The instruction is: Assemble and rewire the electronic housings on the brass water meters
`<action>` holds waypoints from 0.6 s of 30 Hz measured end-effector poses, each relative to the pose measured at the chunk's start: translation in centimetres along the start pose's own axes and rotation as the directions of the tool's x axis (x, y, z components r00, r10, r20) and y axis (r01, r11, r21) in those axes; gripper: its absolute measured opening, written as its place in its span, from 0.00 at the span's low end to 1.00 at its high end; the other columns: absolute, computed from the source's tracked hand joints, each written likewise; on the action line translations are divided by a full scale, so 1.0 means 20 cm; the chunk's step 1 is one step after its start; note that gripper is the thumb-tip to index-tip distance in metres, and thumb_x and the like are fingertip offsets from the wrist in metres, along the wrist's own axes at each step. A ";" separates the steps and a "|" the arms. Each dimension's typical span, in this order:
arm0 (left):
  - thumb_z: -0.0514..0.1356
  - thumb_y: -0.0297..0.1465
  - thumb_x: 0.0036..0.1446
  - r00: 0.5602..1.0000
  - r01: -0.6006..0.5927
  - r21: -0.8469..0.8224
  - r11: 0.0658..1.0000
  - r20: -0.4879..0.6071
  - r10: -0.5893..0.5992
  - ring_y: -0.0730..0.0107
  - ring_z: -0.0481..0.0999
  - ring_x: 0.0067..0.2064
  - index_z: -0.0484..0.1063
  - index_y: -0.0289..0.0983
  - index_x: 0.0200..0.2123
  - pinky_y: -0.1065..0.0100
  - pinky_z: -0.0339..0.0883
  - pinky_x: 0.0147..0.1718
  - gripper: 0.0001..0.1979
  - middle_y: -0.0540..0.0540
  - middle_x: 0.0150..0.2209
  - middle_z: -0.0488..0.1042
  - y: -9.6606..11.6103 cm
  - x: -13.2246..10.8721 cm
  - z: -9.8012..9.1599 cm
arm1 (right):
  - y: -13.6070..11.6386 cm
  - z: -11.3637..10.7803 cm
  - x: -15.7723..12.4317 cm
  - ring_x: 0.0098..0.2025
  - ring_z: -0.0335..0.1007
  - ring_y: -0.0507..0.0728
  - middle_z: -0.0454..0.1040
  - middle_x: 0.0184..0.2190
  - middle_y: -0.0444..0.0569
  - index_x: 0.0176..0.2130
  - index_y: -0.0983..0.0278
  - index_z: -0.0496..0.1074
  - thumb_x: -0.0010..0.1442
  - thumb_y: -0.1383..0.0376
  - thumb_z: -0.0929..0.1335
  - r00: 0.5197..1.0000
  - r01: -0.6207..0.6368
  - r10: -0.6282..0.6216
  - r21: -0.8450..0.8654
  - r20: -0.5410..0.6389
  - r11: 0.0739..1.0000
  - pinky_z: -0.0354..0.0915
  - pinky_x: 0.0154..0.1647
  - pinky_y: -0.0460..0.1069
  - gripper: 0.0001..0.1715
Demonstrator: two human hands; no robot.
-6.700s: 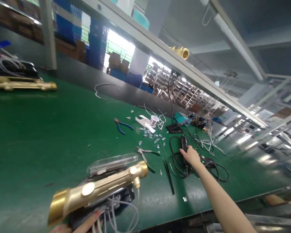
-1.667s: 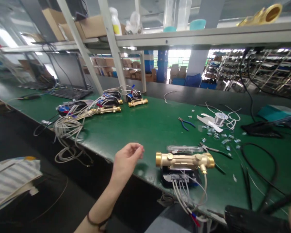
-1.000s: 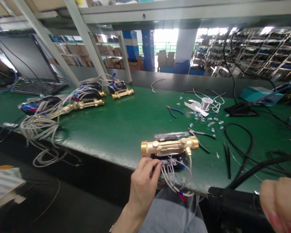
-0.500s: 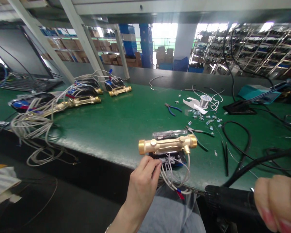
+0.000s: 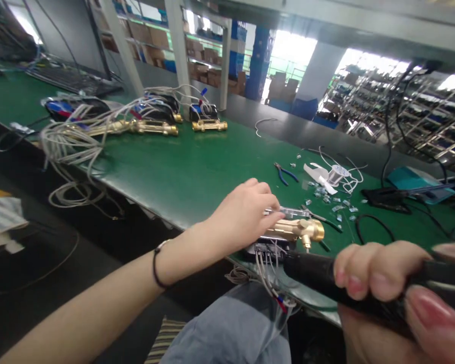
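My left hand [image 5: 250, 210] bends over a brass pipe body [image 5: 293, 229] with threaded ends, covering its left part. The fingers lie by a clear plastic strip [image 5: 293, 212] along the far side; the thumb rests near the brass. Below it, a black wired unit [image 5: 267, 248] has thin grey cables [image 5: 263, 273] hanging over the bench edge. My right hand [image 5: 387, 283] is wrapped round a black tube-shaped handheld tool [image 5: 318, 273]. The tool's front end reaches the wired unit's right side; whether it touches cannot be told.
Blue-handled pliers [image 5: 286, 173], a solder spool [image 5: 338, 175] and several small clear pieces [image 5: 339, 207] lie on the green bench [image 5: 155, 177]. Partly hidden green-handled cutters [image 5: 328, 222] lie behind the brass body. More brass assemblies [image 5: 155, 127] with coiled cables stand at the left.
My left hand has moved from the near side up over the brass body. The tool in my right hand has come from the lower right to the wired unit. The view has tilted.
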State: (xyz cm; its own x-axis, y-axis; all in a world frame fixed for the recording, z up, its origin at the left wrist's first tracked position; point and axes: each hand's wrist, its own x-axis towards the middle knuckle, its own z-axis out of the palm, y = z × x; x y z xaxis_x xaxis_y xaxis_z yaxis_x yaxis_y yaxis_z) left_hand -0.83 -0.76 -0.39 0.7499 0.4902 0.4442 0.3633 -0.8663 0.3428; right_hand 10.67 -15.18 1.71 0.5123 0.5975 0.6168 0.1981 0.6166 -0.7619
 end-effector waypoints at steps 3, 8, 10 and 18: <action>0.60 0.41 0.58 0.966 -0.025 -0.010 1.000 0.258 0.027 0.64 0.72 0.35 0.78 0.37 0.27 0.67 0.63 0.34 0.15 0.45 0.29 0.76 -0.02 0.10 0.04 | 0.05 0.10 0.02 0.18 0.60 0.51 0.67 0.20 0.36 0.42 0.62 0.60 0.50 0.72 0.65 0.998 0.024 -0.022 0.032 -0.057 0.999 0.60 0.23 0.51 0.18; 0.63 0.46 0.53 0.925 0.062 -0.040 0.997 0.379 -0.042 0.65 0.73 0.28 0.78 0.35 0.26 0.68 0.57 0.25 0.19 0.43 0.25 0.77 -0.01 0.16 0.04 | 0.11 0.15 0.01 0.18 0.58 0.51 0.66 0.20 0.36 0.43 0.62 0.61 0.47 0.74 0.63 0.994 0.077 -0.078 -0.013 -0.079 0.997 0.59 0.21 0.50 0.21; 0.63 0.46 0.52 0.918 0.077 -0.048 0.996 0.392 -0.053 0.67 0.72 0.25 0.78 0.34 0.27 0.69 0.55 0.23 0.19 0.43 0.25 0.77 0.00 0.16 0.02 | 0.12 0.14 0.01 0.18 0.58 0.51 0.66 0.21 0.36 0.43 0.62 0.61 0.48 0.73 0.63 0.995 0.069 -0.070 -0.017 -0.068 0.997 0.59 0.22 0.50 0.20; 0.63 0.45 0.53 0.920 0.069 -0.030 0.997 0.389 -0.052 0.64 0.74 0.29 0.78 0.32 0.28 0.69 0.53 0.22 0.19 0.41 0.26 0.77 0.00 0.16 0.00 | 0.13 0.14 0.01 0.19 0.58 0.52 0.65 0.22 0.38 0.45 0.60 0.62 0.53 0.72 0.63 0.998 0.057 -0.058 -0.040 -0.008 0.998 0.60 0.24 0.51 0.19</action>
State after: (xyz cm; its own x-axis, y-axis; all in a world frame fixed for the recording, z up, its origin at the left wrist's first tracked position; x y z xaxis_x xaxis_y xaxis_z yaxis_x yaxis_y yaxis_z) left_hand 1.66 0.74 0.98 0.8859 0.4586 0.0693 0.3973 -0.8274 0.3969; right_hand 8.94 -12.04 0.31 0.5065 0.5569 0.6583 0.2607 0.6288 -0.7325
